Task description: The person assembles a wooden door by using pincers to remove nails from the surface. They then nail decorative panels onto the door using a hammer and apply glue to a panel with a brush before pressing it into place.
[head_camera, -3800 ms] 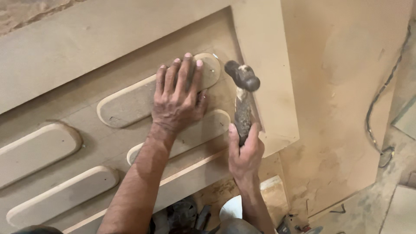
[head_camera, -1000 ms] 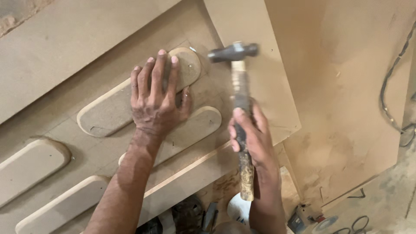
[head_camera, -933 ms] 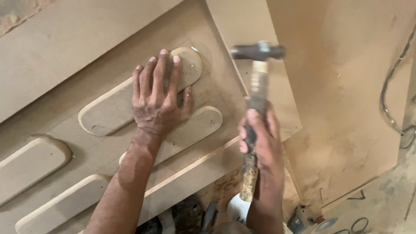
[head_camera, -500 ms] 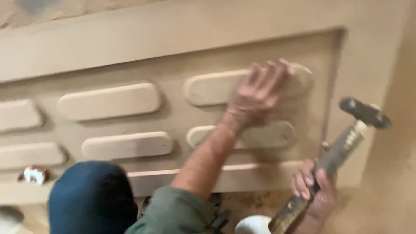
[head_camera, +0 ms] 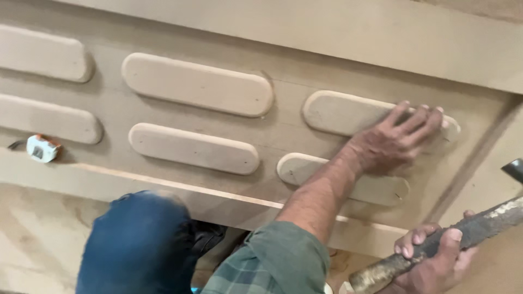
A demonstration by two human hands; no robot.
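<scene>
Left hand flat on oblong piece; right hand grips hammer.

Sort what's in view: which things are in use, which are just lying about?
In use:
left hand flat on the upper right oval block
right hand gripping the hammer
panel

Lying about:
small white object on the panel's left
other oval blocks

Your hammer has dropped from mid-frame to the lower right edge; the view has swung left.
</scene>
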